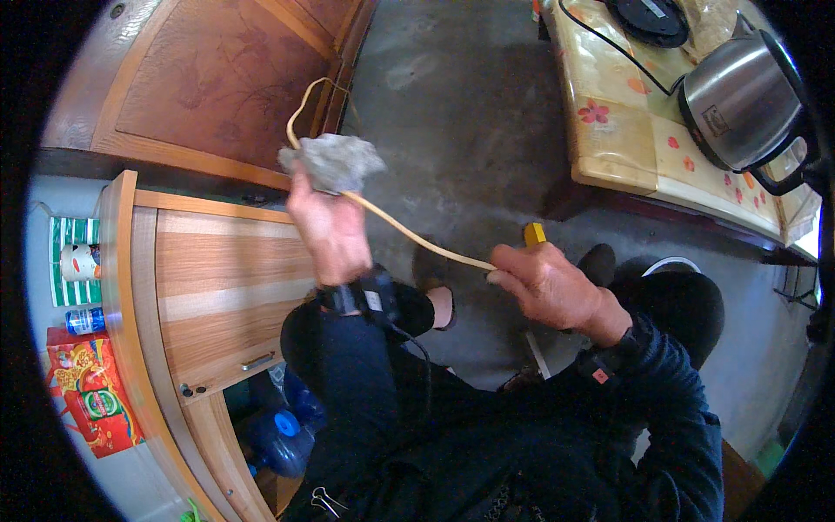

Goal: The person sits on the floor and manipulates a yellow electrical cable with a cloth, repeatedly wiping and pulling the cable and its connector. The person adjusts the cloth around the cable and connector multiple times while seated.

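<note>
My left hand (329, 230) is closed on a crumpled grey rag (348, 163), slightly blurred. The rag is pressed around a pale yellow cord (409, 233). Beyond it the cord loops upward beside the brown cabinet. On the other side the cord slants down to my right hand (548, 285), whose thumb and fingers pinch it. The stretch between my hands hangs in a gentle curve. A yellow block-like thing (534, 233) shows just past my right knuckles; I cannot tell whether that hand touches it. Dark bands circle both wrists.
A brown wooden cabinet (217, 87) stands at the upper left, above a light wood cabinet (226, 287). Blue-tinted plastic bottles (283, 439) sit below. At right, a flowered table (609, 130) holds a steel kettle (739, 100) and its black base (648, 19).
</note>
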Demonstrator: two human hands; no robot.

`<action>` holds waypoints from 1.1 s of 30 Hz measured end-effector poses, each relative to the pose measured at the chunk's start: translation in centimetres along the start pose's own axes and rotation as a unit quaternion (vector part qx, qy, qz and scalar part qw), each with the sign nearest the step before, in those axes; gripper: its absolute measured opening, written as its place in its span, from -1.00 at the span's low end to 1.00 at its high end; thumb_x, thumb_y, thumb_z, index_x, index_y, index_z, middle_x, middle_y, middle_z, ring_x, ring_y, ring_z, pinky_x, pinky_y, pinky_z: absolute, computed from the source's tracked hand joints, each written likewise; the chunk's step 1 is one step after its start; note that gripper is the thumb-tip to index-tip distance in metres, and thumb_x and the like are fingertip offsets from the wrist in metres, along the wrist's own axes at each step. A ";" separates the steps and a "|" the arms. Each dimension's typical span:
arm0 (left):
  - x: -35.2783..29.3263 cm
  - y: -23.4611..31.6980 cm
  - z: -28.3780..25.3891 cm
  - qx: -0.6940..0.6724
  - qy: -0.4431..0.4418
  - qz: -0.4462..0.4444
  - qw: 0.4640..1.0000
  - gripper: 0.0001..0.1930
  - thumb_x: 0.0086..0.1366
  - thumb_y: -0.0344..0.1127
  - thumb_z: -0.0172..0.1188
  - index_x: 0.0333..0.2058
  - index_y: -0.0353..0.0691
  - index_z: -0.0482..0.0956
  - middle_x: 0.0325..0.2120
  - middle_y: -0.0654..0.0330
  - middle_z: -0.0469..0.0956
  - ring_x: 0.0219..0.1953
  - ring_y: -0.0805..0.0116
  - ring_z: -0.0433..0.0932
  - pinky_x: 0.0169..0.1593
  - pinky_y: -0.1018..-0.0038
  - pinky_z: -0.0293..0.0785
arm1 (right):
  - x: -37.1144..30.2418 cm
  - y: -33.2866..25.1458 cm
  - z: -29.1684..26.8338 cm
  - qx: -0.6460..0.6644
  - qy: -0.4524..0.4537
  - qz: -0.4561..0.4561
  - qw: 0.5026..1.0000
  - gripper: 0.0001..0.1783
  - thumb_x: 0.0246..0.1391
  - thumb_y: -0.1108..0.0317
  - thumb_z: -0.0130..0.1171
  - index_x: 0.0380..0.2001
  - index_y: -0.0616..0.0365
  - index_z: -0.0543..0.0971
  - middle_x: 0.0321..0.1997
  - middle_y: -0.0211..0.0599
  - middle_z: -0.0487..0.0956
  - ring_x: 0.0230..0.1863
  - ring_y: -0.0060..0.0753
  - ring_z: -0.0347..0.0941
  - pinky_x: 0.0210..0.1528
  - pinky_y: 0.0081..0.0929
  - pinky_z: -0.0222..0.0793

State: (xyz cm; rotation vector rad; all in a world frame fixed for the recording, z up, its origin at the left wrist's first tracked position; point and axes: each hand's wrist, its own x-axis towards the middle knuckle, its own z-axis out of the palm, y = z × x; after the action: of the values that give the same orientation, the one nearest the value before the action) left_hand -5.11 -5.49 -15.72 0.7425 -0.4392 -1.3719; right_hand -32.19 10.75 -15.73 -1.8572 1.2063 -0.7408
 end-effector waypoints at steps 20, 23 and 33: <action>1.0 -3.3 2.4 0.039 -0.003 -0.057 0.998 -0.63 0.66 -0.08 -0.03 0.10 -0.27 0.54 -0.04 0.06 0.66 0.01 0.12 0.67 0.16 0.10 0.63 | 0.6 -0.6 0.0 0.124 0.025 0.043 0.991 -0.75 0.36 0.33 0.22 -0.32 0.33 0.56 -0.41 0.22 0.56 -0.31 0.40 0.51 -0.26 0.04 0.44; -4.2 -7.8 2.1 0.072 -0.077 -0.096 0.990 -0.66 0.63 -0.10 0.04 0.02 -0.28 0.59 -0.08 0.08 0.67 -0.03 0.20 0.68 0.08 0.17 0.66 | 1.5 0.1 0.4 0.142 0.044 0.074 0.986 -0.77 0.35 0.33 0.22 -0.25 0.34 0.60 -0.38 0.22 0.59 -0.28 0.34 0.56 -0.22 0.00 0.46; 0.3 -3.8 3.5 0.078 0.035 -0.041 0.995 -0.71 0.63 -0.19 0.04 0.06 -0.28 0.58 -0.09 0.09 0.67 -0.01 0.17 0.67 0.17 0.10 0.62 | 0.5 -0.4 -0.5 0.194 -0.008 0.089 0.977 -0.76 0.41 0.30 0.20 -0.22 0.31 0.60 -0.45 -0.06 0.54 -0.37 -0.24 0.47 -0.24 -0.20 0.45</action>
State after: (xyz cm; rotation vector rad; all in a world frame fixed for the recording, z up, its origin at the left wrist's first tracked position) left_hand -10.13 -6.62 -15.91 0.9430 -0.4700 -1.3942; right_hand -32.23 10.25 -15.13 -1.4146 1.1093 -0.7954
